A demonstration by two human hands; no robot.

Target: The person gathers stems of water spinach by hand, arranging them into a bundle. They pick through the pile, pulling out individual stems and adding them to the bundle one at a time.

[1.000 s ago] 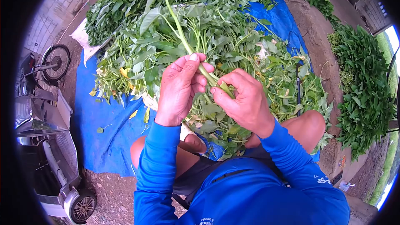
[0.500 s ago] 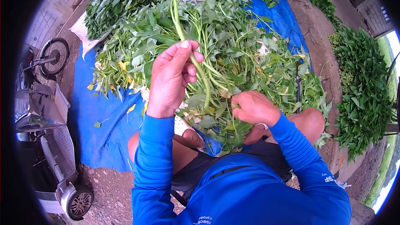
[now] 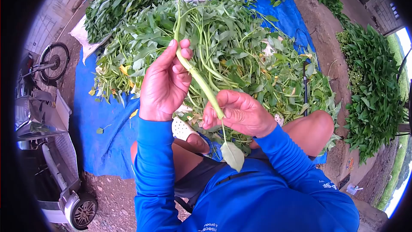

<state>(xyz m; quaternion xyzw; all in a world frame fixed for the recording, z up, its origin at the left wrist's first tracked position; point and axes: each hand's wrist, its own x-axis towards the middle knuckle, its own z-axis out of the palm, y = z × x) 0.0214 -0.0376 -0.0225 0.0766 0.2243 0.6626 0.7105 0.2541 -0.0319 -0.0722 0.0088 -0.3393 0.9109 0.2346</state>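
Observation:
A thick green stem [image 3: 197, 77] slants between both hands, with thin leafy shoots at its top. My left hand [image 3: 168, 75] pinches it near the upper part between thumb and fingers. My right hand [image 3: 240, 112] closes around its lower end. From that end a single leaf [image 3: 232, 156] hangs on a thin stalk over the blue shirt. Behind the hands lies a large heap of leafy green stems [image 3: 240, 60], with some yellow leaves in it.
A blue tarp [image 3: 103, 141] lies under the heap. Bundled greens [image 3: 371, 94] stand at the right and more greens [image 3: 124, 4] at the upper left. A motorcycle with a metal sidecar [image 3: 56, 146] is at the left. A black rod [image 3: 305, 88] stands right of the heap.
My right hand has moved left and up onto the stem's lower end. My left hand has shifted slightly left, and the hanging leaf now shows below.

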